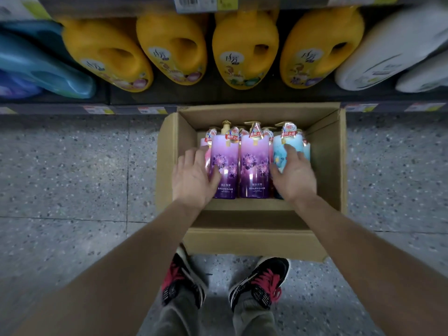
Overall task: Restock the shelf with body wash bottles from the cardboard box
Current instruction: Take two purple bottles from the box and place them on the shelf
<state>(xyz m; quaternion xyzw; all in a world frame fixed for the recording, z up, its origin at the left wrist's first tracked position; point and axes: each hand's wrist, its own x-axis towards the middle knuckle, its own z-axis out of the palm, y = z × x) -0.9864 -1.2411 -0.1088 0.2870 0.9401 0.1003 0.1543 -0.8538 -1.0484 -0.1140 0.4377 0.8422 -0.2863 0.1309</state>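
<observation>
An open cardboard box (326,166) stands on the floor in front of the bottom shelf (55,109). Several pump bottles of body wash stand in it: two purple ones (228,163) (255,163) in front, a pale blue one (281,147) at the right, a pink one (205,141) at the left. My left hand (192,177) reaches into the box, its thumb lying on the left purple bottle and its fingers stretched over the pink one. My right hand (294,175) lies on the blue bottle, fingers straight, thumb beside the right purple bottle.
The bottom shelf holds large yellow jugs (244,52), with blue jugs (36,64) at the left and white ones (388,49) at the right. Price tags line the shelf edge. My two shoes (184,277) (261,280) stand on speckled floor just behind the box.
</observation>
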